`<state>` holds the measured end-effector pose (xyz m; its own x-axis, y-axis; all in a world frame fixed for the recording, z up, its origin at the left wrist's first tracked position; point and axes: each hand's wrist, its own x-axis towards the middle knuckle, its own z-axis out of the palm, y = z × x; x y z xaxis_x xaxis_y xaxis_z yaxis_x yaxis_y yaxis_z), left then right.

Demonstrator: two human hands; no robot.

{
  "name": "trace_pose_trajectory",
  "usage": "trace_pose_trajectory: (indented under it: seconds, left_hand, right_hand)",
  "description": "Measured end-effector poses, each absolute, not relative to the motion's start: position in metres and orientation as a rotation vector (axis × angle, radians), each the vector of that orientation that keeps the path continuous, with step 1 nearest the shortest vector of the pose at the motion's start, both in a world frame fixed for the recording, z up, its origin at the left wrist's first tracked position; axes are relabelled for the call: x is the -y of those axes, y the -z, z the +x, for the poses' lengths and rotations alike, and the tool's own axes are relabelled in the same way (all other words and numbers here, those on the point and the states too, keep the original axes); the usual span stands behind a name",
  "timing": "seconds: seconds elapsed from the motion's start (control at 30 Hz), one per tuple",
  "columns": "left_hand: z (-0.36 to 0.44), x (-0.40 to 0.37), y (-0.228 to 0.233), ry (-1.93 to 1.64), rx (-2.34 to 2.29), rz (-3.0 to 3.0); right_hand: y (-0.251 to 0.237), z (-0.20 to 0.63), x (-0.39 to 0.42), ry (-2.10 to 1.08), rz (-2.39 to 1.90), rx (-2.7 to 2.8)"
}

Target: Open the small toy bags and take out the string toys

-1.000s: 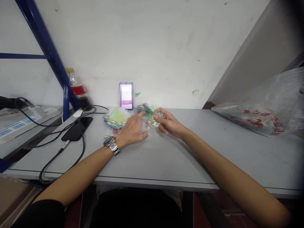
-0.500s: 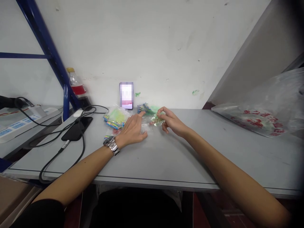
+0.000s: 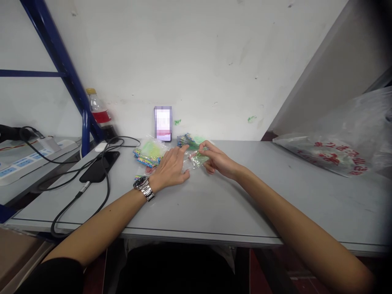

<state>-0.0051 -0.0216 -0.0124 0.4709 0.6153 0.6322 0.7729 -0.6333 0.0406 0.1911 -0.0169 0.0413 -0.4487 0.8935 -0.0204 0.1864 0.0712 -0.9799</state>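
Note:
My right hand [image 3: 216, 160] pinches a small clear packet [image 3: 196, 158] with green and red bits inside, just above the grey table [image 3: 214, 204]. My left hand [image 3: 170, 168], a metal watch on its wrist, lies palm down on the table with its fingertips touching the packet's left end. Behind it lies a pile of similar colourful packets [image 3: 148, 153], and a second pile of packets [image 3: 188, 141] sits further back near the wall.
A phone [image 3: 163, 123] leans upright against the wall. A dark phone [image 3: 99, 166] with black cables [image 3: 76, 196] lies at the left, beside a bottle [image 3: 97, 109] and a power strip [image 3: 18, 161]. A big plastic bag [image 3: 339, 143] fills the right.
My right hand lifted the small packet slightly, then brought it back down and left toward my left fingertips. My left hand stayed nearly still.

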Motion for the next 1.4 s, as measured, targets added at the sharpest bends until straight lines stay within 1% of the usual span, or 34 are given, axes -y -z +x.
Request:
trace_pose_trajectory:
  seconds: [0.27, 0.47, 0.67, 0.83, 0.9, 1.13, 1.23, 1.4]
  left_hand:
    - [-0.005, 0.023, 0.012, 0.934, 1.204, -2.491]
    - [-0.005, 0.022, 0.012, 0.932, 1.199, -2.507]
    - [-0.006, 0.023, 0.011, 0.921, 1.183, -2.549]
    - [-0.005, 0.025, 0.008, 0.895, 1.231, -2.57]
    - [-0.003, 0.027, 0.006, 0.863, 1.292, -2.603]
    - [-0.005, 0.026, 0.005, 0.637, 1.528, -2.71]
    - [-0.007, 0.022, 0.008, 0.497, 1.516, -2.769]
    - [-0.008, 0.018, 0.013, 0.382, 1.493, -2.832]
  right_hand:
    - [-0.042, 0.191, 0.02, -1.277, -1.03, 1.844]
    - [-0.039, 0.189, 0.018, -1.408, -0.987, 1.823]
    - [-0.039, 0.191, 0.017, -1.407, -0.994, 1.819]
    - [-0.041, 0.192, 0.017, -1.242, -1.09, 1.884]
    - [-0.04, 0.193, 0.016, -1.21, -1.14, 1.902]
    - [-0.041, 0.189, 0.019, -1.279, -1.305, 1.872]
    - [-0.044, 0.186, 0.022, -1.333, -1.351, 1.772]
    - [-0.046, 0.182, 0.025, -1.441, -1.377, 1.632]
